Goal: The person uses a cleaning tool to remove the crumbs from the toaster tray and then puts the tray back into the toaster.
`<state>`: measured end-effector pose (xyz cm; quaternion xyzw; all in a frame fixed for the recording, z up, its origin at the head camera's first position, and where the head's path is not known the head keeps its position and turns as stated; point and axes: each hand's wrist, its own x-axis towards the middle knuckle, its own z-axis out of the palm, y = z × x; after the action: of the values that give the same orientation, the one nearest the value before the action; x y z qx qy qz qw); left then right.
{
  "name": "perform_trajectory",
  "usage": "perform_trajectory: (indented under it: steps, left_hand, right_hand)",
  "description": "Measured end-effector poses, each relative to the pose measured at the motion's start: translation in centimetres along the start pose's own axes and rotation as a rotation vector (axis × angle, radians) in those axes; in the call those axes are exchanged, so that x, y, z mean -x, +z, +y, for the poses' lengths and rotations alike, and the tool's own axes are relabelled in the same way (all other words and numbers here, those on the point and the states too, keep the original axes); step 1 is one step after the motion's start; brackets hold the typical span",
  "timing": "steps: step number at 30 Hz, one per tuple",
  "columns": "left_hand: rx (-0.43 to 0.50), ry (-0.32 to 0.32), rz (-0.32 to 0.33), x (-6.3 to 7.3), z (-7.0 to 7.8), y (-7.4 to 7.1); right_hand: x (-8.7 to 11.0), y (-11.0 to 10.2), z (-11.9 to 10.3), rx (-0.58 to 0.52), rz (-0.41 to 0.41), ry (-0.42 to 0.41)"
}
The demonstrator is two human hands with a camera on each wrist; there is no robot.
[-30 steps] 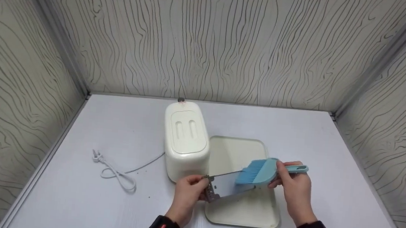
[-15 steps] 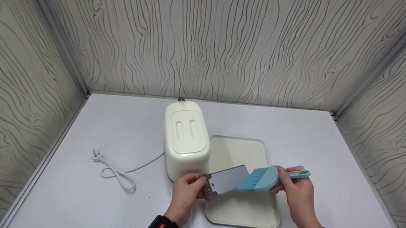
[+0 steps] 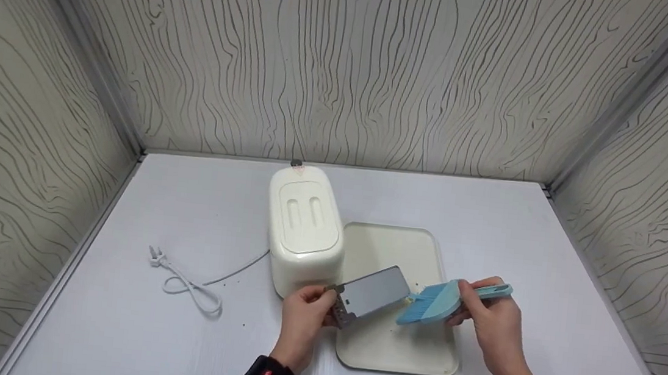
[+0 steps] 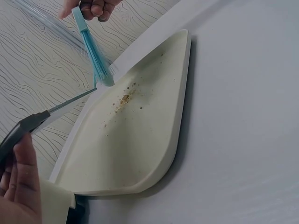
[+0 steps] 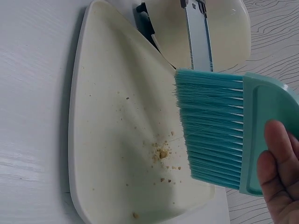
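Observation:
My left hand (image 3: 304, 322) pinches the dark end of a flat metal crumb tray (image 3: 378, 291), held tilted above a cream tray (image 3: 391, 352). In my right hand (image 3: 495, 325) I grip the light-blue handle of a small brush (image 3: 449, 298). Its bristles (image 5: 210, 121) hang close to the crumb tray's free end, and in the left wrist view they seem to touch that edge. Brown crumbs (image 4: 125, 99) lie scattered on the cream tray below, with a larger crumb (image 5: 162, 154) among them.
A cream toaster (image 3: 308, 228) with a closed lid stands left of the tray. Its white cord and plug (image 3: 192, 287) lie on the white table (image 3: 216, 201). Patterned panels (image 3: 345, 66) enclose the back and sides.
The brush has swept off the crumb tray's surface, moving right and toward me past its free end. Crumbs now show on the cream tray below. The left hand has barely moved.

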<state>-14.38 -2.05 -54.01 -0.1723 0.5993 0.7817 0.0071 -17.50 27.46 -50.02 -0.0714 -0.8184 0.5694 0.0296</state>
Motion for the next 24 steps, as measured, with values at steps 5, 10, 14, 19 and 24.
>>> perform_trajectory:
  steps: [5, 10, 14, 19, 24]
  left_hand:
    - [-0.008, -0.02, 0.008, 0.0, 0.1, 0.0]
    - [0.005, -0.028, -0.002, 0.2, 0.2, 0.0]
    - [0.022, -0.021, -0.002, 0.2, 0.1, 0.0]
    - [0.027, -0.019, -0.002, 0.2, 0.1, 0.0]
    - [-0.001, -0.025, 0.002, 0.1, 0.0, -0.1]
  right_hand:
    - [0.0, -0.1, -0.2, 0.0, 0.002, 0.008]
    - [-0.1, 0.0, -0.4, -0.042, 0.015, -0.002]
    - [-0.1, -0.2, -0.6, -0.093, 0.044, -0.035]
    - [-0.6, -0.7, -1.1, -0.155, 0.099, -0.073]
    - [-1.6, -1.4, -1.2, -0.232, 0.16, -0.12]
